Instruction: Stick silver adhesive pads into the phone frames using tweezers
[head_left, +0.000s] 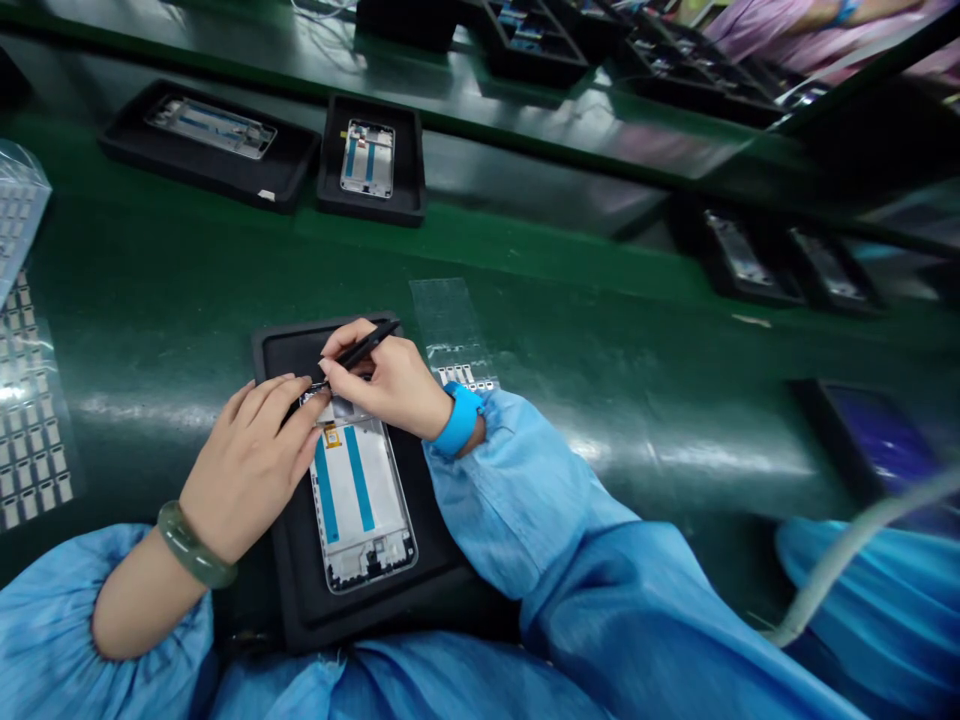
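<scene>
A phone frame (382, 490) lies face down in a black foam tray (300, 610), its silvery inner side up with two blue strips and a small gold flex piece. My left hand (251, 455) grips the frame's upper left corner, fingertips bent over its top edge and thumb along the side. In my right hand (394, 380) is a slim black pen-shaped tool (367, 343), pinched between thumb and fingers. Its thin tip points down at the frame's top end, close to my left fingertips. The hands partly hide that end, so what the tip touches cannot be made out.
A clear sheet (446, 315) with small stickers lies beyond my right wrist. Sticker sheets (34, 420) sit at the left edge. Other foam trays (292, 190) with phone frames stand along the back and right. A grey cable (862, 545) curves at right; another person's pink sleeve shows top right.
</scene>
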